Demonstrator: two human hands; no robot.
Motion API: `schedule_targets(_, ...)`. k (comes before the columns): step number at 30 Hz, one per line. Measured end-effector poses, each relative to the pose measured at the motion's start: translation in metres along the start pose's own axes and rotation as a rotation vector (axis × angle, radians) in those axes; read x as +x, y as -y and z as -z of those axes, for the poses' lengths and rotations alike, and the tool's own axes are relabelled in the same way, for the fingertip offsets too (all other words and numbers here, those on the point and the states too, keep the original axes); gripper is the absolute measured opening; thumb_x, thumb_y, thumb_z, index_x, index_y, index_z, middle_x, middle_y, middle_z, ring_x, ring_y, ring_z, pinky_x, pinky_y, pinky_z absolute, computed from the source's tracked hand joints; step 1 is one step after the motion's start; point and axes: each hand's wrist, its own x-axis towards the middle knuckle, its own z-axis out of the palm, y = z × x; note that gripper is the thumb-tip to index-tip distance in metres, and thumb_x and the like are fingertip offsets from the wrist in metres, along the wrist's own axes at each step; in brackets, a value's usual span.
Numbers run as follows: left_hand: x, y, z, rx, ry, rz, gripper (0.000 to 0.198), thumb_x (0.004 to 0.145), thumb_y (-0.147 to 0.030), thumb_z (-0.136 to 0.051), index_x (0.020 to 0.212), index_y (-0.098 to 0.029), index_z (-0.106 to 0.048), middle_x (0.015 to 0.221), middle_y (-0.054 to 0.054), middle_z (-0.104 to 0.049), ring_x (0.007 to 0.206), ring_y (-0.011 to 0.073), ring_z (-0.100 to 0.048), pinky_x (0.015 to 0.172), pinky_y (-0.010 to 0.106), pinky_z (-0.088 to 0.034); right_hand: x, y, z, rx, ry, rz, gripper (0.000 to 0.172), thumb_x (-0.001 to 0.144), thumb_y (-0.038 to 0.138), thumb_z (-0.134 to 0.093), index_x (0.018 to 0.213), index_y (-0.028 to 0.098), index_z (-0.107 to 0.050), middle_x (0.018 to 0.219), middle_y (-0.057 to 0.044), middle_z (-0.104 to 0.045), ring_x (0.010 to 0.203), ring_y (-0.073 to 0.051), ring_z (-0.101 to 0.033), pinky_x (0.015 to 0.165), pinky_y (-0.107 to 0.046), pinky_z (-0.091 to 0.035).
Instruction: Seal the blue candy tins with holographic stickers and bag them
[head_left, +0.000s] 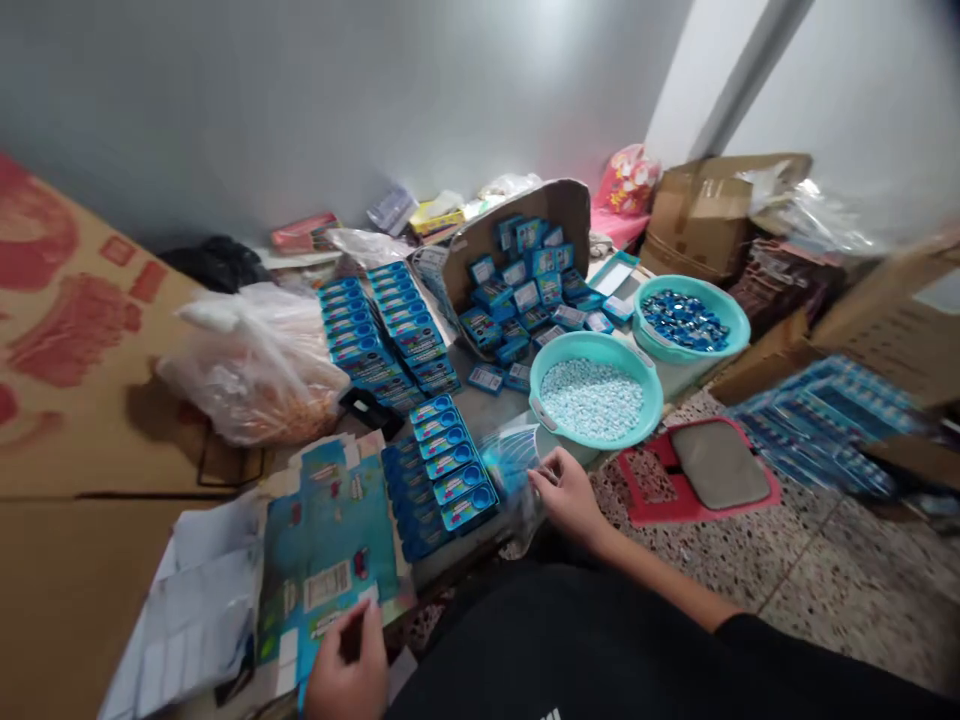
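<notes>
My left hand [349,660] is over the near edge of a flat blue printed carton [330,530], thumb and forefinger closed in a pinch. A small white bit shows at the fingertips, too blurred to name. My right hand [566,500] is pinched at the edge of a clear and blue plastic sheet [514,455], in front of a turquoise basin of small pale pieces [649,395]. Between the hands stands an open display box of blue packs [454,465] with round recesses. A darker row of similar packs [416,490] adjoins it on the left.
Stacked blue packs [352,330] and a carton spilling small blue boxes [525,290] stand behind. A second turquoise basin [739,330] holds shiny blue pieces. A plastic bag [255,360] and large cardboard box [67,400] flank the left. A red-framed stool [637,510] is right.
</notes>
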Motion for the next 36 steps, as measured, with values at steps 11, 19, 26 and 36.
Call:
schedule_targets(11, -0.023, -0.143, -0.086, -0.962, 0.381, 0.063, 0.065, 0.067, -0.063, -0.076, 0.113, -0.02, -0.061, 0.114, 0.011, -0.067, 0.104, 0.0263, -0.065, 0.082, 0.037, -0.054, 0.004, 0.102, 0.05, 0.607, 0.37, 0.474, 0.023, 0.088, 0.02, -0.064, 0.079, 0.023, -0.043, 0.094, -0.001, -0.06, 0.084, -0.013, -0.062, 0.072, -0.025, -0.05)
schedule_targets(19, -0.037, -0.149, -0.094, -1.136, 0.016, -0.055, 0.049, 0.063, -0.044, -0.085, 0.1, -0.02, -0.063, 0.093, 0.003, -0.068, 0.092, 0.0191, -0.065, 0.082, 0.031, -0.055, 0.025, 0.085, 0.078, 0.661, 0.687, 0.426, 0.031, 0.083, 0.018, -0.069, 0.071, 0.022, -0.041, 0.072, 0.004, -0.052, 0.063, -0.009, -0.051, 0.059, -0.02, -0.043)
schedule_targets(26, -0.07, -0.156, -0.081, -1.09, -0.215, -0.125, 0.059, 0.072, -0.033, -0.08, 0.124, -0.03, -0.052, 0.096, -0.002, -0.066, 0.076, 0.0119, -0.064, 0.069, 0.023, -0.054, 0.048, 0.077, 0.091, 0.73, 1.124, -0.039, 0.063, 0.07, 0.025, -0.083, 0.125, 0.027, -0.053, 0.116, -0.006, -0.067, 0.104, -0.022, -0.065, 0.09, -0.035, -0.051)
schedule_targets(36, -0.101, -0.141, -0.071, -0.663, -0.43, -0.196, 0.03, 0.078, -0.044, -0.074, 0.093, -0.019, -0.066, 0.088, 0.004, -0.071, 0.083, 0.0171, -0.067, 0.078, 0.027, -0.053, 0.06, 0.07, 0.07, 0.968, 1.167, -0.727, 0.045, 0.091, 0.047, -0.059, 0.123, 0.016, -0.062, 0.109, -0.012, -0.074, 0.109, -0.029, -0.068, 0.101, -0.049, -0.048)
